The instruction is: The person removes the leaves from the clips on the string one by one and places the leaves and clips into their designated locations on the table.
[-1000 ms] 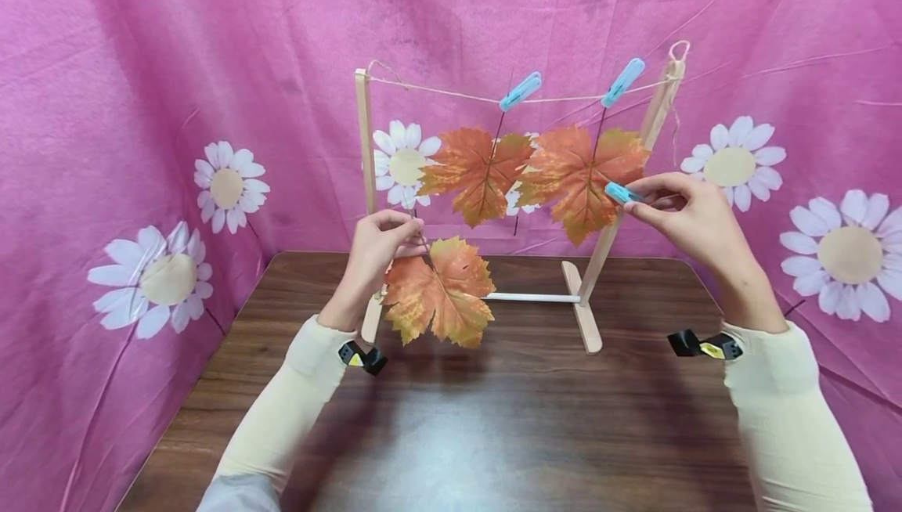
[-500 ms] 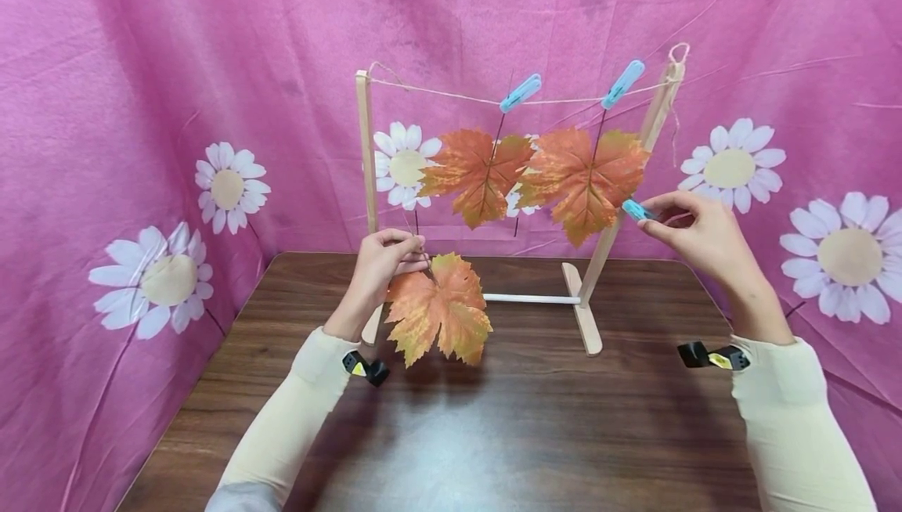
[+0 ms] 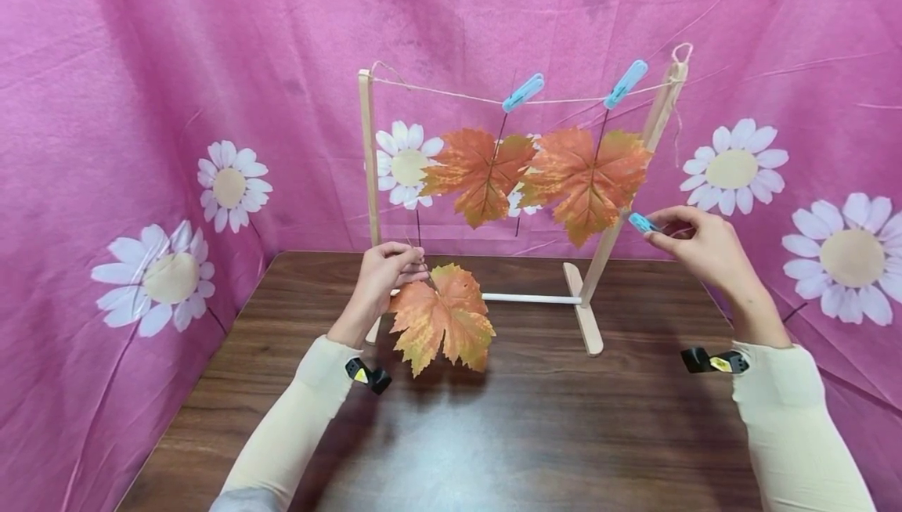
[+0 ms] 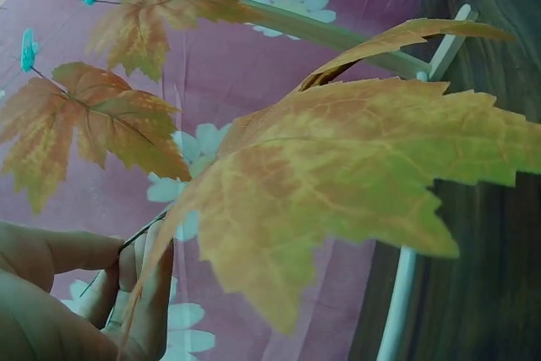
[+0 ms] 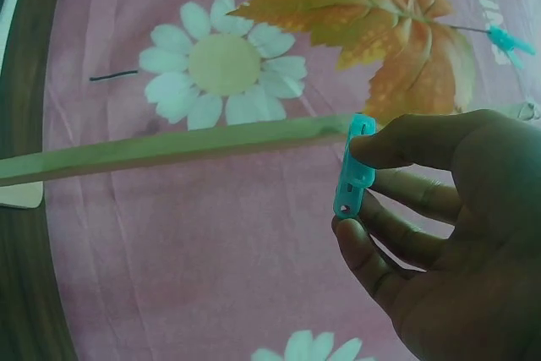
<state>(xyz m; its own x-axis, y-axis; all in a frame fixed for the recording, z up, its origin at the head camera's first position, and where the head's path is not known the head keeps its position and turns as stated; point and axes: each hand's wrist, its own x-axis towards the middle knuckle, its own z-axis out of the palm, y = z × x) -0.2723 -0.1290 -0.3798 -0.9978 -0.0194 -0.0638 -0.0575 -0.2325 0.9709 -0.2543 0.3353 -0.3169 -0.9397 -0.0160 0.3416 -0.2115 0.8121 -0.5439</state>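
Observation:
My left hand (image 3: 384, 285) pinches the thin stem of an orange-yellow artificial maple leaf (image 3: 444, 320), which hangs in front of the stand's left post, above the table. In the left wrist view that leaf (image 4: 338, 183) spreads wide past the fingertips. On the right, my right hand (image 3: 712, 254) holds a blue clothespin (image 3: 641, 223) between thumb and fingers, below and right of the hanging leaves. The right wrist view shows this clothespin (image 5: 355, 166) at the fingertips. Two more leaves, a left one (image 3: 482, 175) and a right one (image 3: 588, 179), hang by blue clothespins from a string (image 3: 451, 93).
A wooden stand with a left post (image 3: 368, 152), a right post (image 3: 658, 117) and a white crossbar (image 3: 532, 298) carries the string. It stands at the back of the brown wooden table (image 3: 535, 418). Pink cloth (image 3: 296, 50) with printed daisies surrounds the table.
Both hands have moved down a little, the left with its leaf and the right with its clothespin. The right hand has also shifted right, away from the hanging leaf.

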